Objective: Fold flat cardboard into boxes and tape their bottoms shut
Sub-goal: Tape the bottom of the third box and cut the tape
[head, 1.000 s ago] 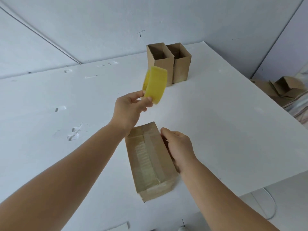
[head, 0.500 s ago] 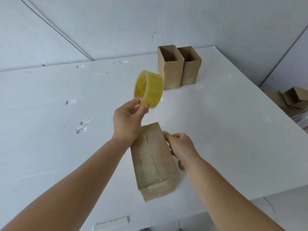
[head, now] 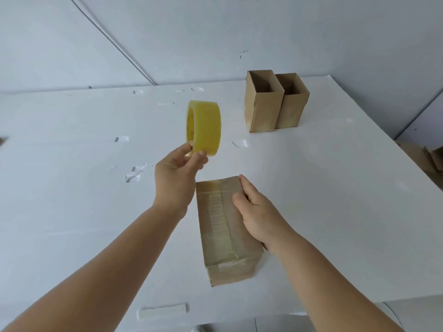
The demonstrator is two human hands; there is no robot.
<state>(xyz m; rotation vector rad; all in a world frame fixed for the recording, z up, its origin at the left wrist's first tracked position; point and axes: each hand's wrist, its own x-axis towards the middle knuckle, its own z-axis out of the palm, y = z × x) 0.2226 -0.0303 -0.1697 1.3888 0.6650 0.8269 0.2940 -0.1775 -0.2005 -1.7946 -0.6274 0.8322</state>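
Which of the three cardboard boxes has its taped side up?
The near box under the right hand; the two far boxes stand upright, open at the top.

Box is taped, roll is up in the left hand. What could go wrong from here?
1. The left hand pinches the tape roll only at its lower rim with fingertips, above the table; it may slip and drop.
2. The taped box lies close to the table's near edge under the right hand; a push toward the person might tip it off.
3. The tape at the box's near end looks wrinkled; that seal may lift.
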